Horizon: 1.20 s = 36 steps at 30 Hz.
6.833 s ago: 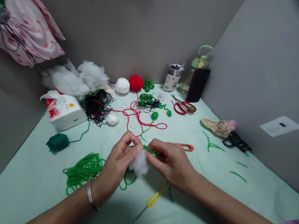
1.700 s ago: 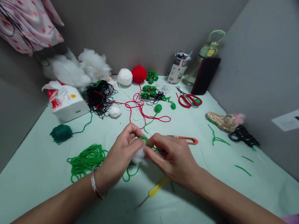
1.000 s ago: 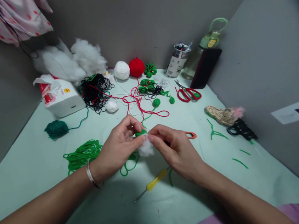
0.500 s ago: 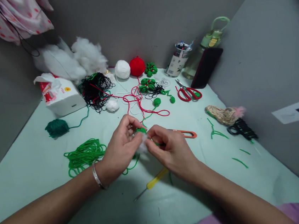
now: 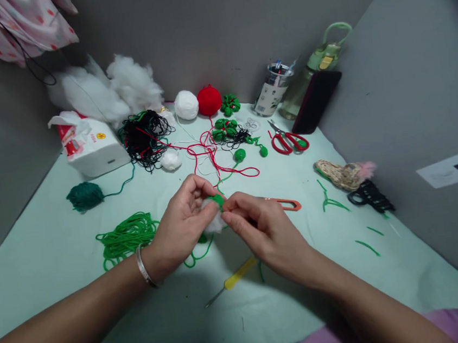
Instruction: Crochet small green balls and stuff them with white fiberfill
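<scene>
My left hand (image 5: 187,217) is closed round a small green crocheted piece (image 5: 218,200), with a tuft of white fibre stuffing (image 5: 215,225) under its thumb. Meeting it from the right, my right hand (image 5: 257,226) is pinched at the edge of the green piece; its fingertips cover what exactly they grip. A yellow-handled crochet hook (image 5: 239,273) lies on the table just below the hands. Behind my right hand an orange cutter (image 5: 289,204) shows in part. Beside my left wrist rests a loose skein of bright green yarn (image 5: 129,236).
At the back stand a tissue pack (image 5: 93,147), a heap of stuffing (image 5: 133,83), white (image 5: 186,105) and red yarn balls (image 5: 209,100), a pen cup (image 5: 273,90) and a phone (image 5: 316,102) against a bottle. Red scissors (image 5: 287,141) and a black claw clip (image 5: 373,198) lie right.
The white tuft has shifted left beneath my left thumb, and more of the green piece shows between the hands. My right fingertips have closed in on its edge.
</scene>
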{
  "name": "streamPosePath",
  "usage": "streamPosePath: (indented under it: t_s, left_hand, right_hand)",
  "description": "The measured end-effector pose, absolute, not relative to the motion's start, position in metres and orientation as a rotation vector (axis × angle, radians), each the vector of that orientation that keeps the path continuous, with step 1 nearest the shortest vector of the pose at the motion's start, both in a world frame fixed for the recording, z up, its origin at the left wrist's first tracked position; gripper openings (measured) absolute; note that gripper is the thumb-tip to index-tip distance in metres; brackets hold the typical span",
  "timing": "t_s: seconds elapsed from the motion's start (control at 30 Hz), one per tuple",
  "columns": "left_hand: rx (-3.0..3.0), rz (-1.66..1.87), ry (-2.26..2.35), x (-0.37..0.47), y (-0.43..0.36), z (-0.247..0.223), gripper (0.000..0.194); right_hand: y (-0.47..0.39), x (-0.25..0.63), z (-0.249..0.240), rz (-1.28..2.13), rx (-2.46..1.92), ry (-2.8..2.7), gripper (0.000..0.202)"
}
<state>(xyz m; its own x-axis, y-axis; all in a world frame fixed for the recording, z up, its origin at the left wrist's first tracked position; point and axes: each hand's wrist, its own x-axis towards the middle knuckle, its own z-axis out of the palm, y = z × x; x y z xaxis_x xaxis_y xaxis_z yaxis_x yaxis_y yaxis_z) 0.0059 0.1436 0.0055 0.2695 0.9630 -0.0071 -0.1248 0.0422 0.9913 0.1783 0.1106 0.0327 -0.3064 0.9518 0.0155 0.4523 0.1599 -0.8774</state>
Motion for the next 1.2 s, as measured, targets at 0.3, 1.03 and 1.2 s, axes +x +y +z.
streamPosePath:
  t_s: [0.3,1.03,1.2]
  left_hand:
    - [1.101,0.952,0.933,0.004,0.141,0.004,0.015]
    - [1.082,0.864,0.714,0.0,0.139,0.002,0.033]
    - [1.11,0.865,0.789,-0.001,0.143,0.003,0.025]
  right_hand:
    - [0.121,0.186,0.031,0.918,-1.213,-1.806,0.02]
    - [0.124,0.183,0.025,0.926,-1.448,-1.769,0.027]
    - [0.125,0.188,0.032,1.249,-1.31,-1.684,0.028]
